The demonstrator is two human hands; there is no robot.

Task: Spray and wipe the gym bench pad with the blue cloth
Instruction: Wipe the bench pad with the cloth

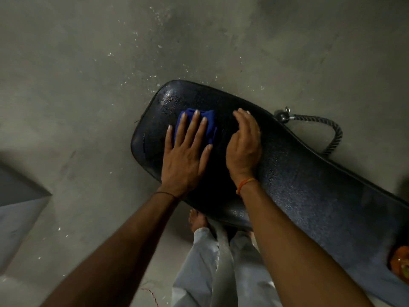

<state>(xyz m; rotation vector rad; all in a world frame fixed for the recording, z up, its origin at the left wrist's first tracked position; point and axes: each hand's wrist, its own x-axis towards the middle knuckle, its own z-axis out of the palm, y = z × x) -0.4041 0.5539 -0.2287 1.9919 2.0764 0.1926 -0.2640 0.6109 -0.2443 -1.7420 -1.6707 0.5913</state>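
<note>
The black gym bench pad point(298, 173) runs from centre to lower right, with wet droplets shining near its far rounded end. A folded blue cloth point(209, 122) lies on the pad near that end. My left hand point(186, 156) presses flat on the cloth with fingers spread. Just right of the cloth, my right hand point(244, 145) rests on the bare pad with fingers together and slightly curled, holding nothing. No spray bottle is clearly in view.
Grey concrete floor point(88, 85) surrounds the bench. A black rope handle with a metal clip point(329, 134) lies on the floor beyond the pad. An orange object point(400, 262) sits at the right edge. My bare foot point(198, 220) and light trousers are below.
</note>
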